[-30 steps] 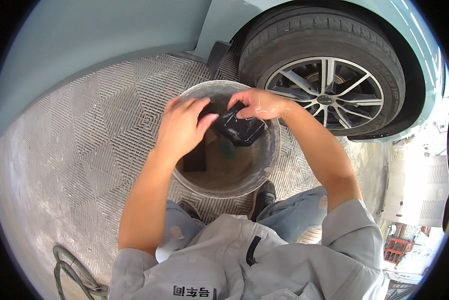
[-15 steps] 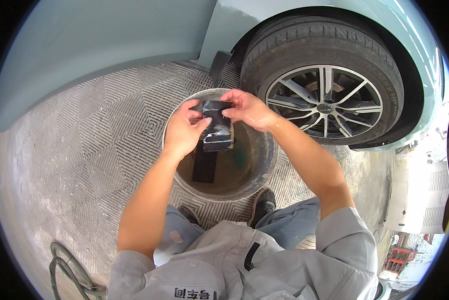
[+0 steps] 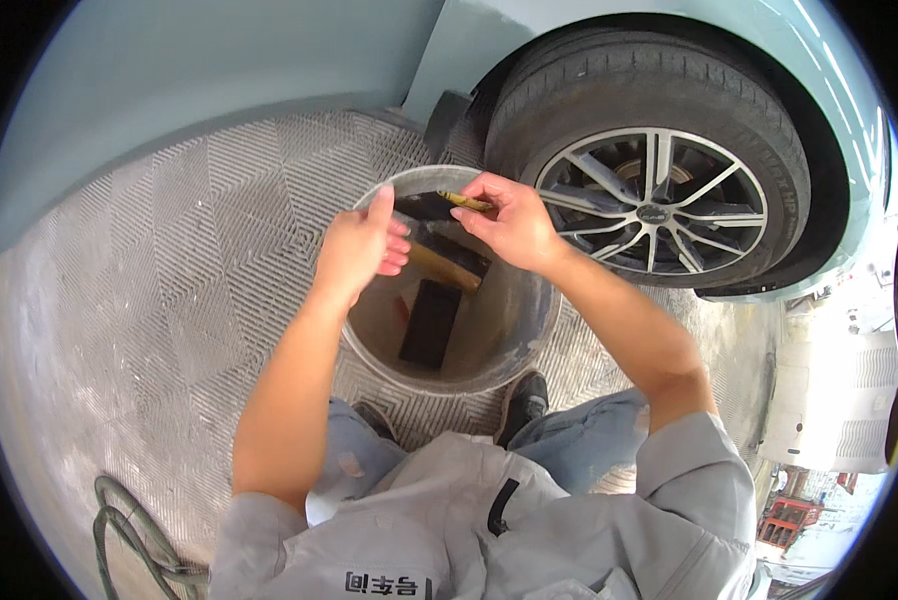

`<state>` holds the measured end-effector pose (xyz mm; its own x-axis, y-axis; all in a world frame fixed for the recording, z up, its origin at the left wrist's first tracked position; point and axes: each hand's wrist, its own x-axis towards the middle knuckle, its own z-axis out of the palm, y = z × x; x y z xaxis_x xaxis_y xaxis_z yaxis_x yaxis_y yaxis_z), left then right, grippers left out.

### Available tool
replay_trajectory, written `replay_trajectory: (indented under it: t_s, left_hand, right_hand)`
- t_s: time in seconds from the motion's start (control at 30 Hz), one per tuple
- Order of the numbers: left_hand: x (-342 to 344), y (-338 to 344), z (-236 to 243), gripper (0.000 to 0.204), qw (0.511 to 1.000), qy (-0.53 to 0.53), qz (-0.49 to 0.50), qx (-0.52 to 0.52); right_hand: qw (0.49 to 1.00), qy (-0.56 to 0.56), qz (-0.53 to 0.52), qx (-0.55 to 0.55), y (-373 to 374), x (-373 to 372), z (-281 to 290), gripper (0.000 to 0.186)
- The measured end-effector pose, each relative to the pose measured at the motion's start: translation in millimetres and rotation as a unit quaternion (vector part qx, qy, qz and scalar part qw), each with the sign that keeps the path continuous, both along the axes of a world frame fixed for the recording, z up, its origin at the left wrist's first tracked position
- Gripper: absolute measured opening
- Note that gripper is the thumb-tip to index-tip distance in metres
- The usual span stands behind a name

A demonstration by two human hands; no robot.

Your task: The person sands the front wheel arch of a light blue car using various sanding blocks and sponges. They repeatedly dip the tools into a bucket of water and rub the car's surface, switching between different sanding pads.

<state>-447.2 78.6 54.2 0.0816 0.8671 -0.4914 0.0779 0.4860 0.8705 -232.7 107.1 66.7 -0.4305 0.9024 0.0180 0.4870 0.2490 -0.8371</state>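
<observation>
Above the round grey bucket (image 3: 554,318), my left hand (image 3: 354,250) is open, its thumb up and fingers apart, touching nothing. My right hand (image 3: 514,222), at the bucket's far right side, pinches a thin yellowish strip with dark marks (image 3: 466,201) between thumb and fingers; its exact kind is unclear. Inside the bucket, a flat black rectangular block (image 3: 431,325) lies nearest me. Beyond it is a black-and-tan block (image 3: 451,262), partly in murky water. Another dark flat piece (image 3: 424,206) shows between my hands near the far wall.
A car wheel (image 3: 652,213) stands just right of the bucket, under a pale blue-green body panel (image 3: 239,60). A dark hose (image 3: 134,530) coils on the patterned floor (image 3: 239,290) at lower left. My shoes (image 3: 524,405) are close to the bucket's near side.
The black sheet-like piece both hands held is no longer between them. My left hand has let go and opened. The right now holds a yellowish strip, and a black-and-tan block shows in the bucket.
</observation>
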Motion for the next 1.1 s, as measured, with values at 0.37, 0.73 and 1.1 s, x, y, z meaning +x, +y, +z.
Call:
replay_trajectory:
  t_s: [0.37,0.73,1.1]
  left_hand:
    - [-10,1,-25,0.022,0.983,0.009,0.02,0.183]
    - [-13,4,-39,0.02,0.961,0.083,0.075,0.252]
    - [-11,10,-27,0.019,0.964,-0.135,0.149,0.175]
  right_hand:
    - [0.793,-0.466,0.154,-0.361,-16,-16,-58,0.081]
    - [0.796,-0.293,0.118,-0.516,-16,-42,-103,0.094]
    - [0.876,0.193,-0.007,-0.441,32,61,35,0.083]
